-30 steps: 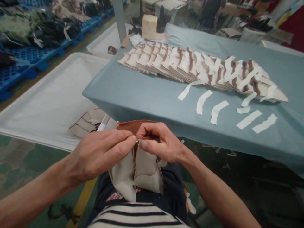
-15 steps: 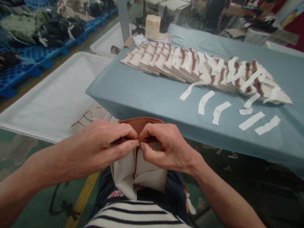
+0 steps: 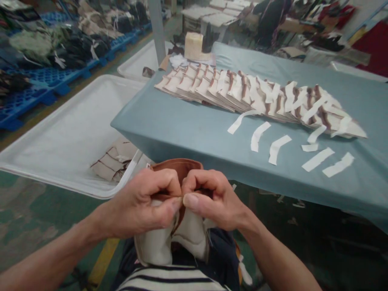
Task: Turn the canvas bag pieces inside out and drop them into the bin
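Note:
A sewn bag piece (image 3: 156, 248), cream on the outside with brown leather inside, stands open over my lap. My left hand (image 3: 148, 198) pinches its near rim between thumb and bent fingers. Right beside it, my right hand (image 3: 209, 198) pinches the same rim, and the two thumbs almost meet at the middle seam. The far brown edge (image 3: 178, 163) curves up behind my knuckles. Exactly what lies under my fingertips is hidden.
A blue-covered table (image 3: 188, 125) stands ahead, bearing a long overlapping row of cream and brown pieces (image 3: 209, 87) and loose white strips (image 3: 318, 159). At left, a white bin (image 3: 60, 117) contains some sewn pieces (image 3: 109, 163). Blue pallets (image 3: 45, 85) hold dark bundles.
Both hands have lowered slightly and drawn closer in, still pinching the rim. The bag piece's cream sides now bulge and fold more. My view has tipped up a little.

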Tool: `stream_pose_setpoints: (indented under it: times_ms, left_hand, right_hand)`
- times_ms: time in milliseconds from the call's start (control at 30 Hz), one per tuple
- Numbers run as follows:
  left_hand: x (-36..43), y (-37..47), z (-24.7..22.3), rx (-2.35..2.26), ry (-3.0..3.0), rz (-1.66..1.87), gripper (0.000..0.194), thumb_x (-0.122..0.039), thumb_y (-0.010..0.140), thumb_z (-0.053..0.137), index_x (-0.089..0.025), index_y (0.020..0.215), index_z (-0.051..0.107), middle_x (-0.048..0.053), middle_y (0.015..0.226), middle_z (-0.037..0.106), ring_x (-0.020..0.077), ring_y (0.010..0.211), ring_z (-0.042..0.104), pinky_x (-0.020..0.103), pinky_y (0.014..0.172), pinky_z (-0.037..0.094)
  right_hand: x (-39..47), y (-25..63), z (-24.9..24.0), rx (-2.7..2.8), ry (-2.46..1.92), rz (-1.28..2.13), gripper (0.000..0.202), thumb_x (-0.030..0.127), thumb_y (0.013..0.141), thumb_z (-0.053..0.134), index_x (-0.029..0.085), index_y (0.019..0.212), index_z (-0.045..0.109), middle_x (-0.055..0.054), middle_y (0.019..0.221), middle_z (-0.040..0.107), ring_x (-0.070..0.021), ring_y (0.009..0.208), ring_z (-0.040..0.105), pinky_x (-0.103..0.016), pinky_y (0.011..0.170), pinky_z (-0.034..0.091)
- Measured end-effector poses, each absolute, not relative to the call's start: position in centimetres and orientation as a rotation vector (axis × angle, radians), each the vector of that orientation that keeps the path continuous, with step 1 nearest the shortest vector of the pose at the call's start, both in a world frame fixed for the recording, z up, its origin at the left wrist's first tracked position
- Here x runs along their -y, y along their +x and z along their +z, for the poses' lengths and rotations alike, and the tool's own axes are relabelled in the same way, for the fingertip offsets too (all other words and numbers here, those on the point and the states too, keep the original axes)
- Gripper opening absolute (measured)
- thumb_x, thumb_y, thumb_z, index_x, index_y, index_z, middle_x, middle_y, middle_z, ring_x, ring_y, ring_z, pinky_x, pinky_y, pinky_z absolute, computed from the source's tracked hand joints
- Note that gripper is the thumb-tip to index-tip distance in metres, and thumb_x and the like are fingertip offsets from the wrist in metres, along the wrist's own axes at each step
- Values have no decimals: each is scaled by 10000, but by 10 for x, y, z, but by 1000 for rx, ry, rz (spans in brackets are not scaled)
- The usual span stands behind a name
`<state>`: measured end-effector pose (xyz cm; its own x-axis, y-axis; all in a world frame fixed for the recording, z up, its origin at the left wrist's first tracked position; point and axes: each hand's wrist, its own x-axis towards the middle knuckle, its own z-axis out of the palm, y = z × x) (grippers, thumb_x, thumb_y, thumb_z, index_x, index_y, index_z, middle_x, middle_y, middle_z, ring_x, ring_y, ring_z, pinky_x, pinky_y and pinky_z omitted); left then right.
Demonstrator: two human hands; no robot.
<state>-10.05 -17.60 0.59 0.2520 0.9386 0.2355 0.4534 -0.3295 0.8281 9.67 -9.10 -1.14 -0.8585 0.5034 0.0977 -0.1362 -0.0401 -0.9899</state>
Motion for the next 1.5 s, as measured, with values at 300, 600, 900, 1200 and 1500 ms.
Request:
stream_pose_setpoints:
  times_ms: [300, 600, 900, 1200, 1500]
  left_hand:
    - [168, -112, 19, -1155, 1825, 892, 238, -262, 1113, 595, -201, 901, 685, -22, 822, 698, 131, 702, 616, 205, 632, 480]
    - [171, -118, 39, -1268, 2110, 653, 250, -211, 1092, 535, -211, 896, 690, -44, 763, 674, 136, 712, 610, 254, 682, 399]
    - [152, -148, 33, -1148, 1777, 659, 659, -647, 1170, 384, -189, 772, 640, -21, 720, 594, 155, 682, 538, 260, 674, 428]
    - [156, -167, 17, -1296, 1762, 610, 505, -491, 1107, 422, -180, 906, 765, 18, 896, 777, 224, 891, 685, 279, 866, 531]
    - [154, -157, 40, -1158, 1817, 516, 273, -349, 966, 631, -160, 928, 824, 45, 877, 792, 186, 814, 686, 224, 748, 516]
  right_hand:
    - [87, 91, -20, 1753, -417, 1981, 558, 612, 948, 827, 253, 736, 456, 107, 607, 351, -85, 540, 272, -236, 502, 239]
    - [76, 104, 0, 2401, -266, 1082, 296, 239, 1009, 589, 259, 752, 444, 60, 651, 472, -123, 581, 424, -292, 591, 298]
    - [89, 104, -44, 1956, -492, 1365, 522, 562, 1106, 502, 273, 688, 381, 55, 584, 389, -136, 529, 354, -270, 513, 326]
    - [55, 120, -46, 2155, -726, 1214, 188, 313, 975, 657, 215, 817, 683, 37, 666, 568, -141, 601, 452, -271, 588, 344]
    - [53, 76, -70, 2242, -630, 1232, 148, 257, 975, 535, 206, 943, 671, -7, 828, 723, -175, 742, 622, -292, 732, 485]
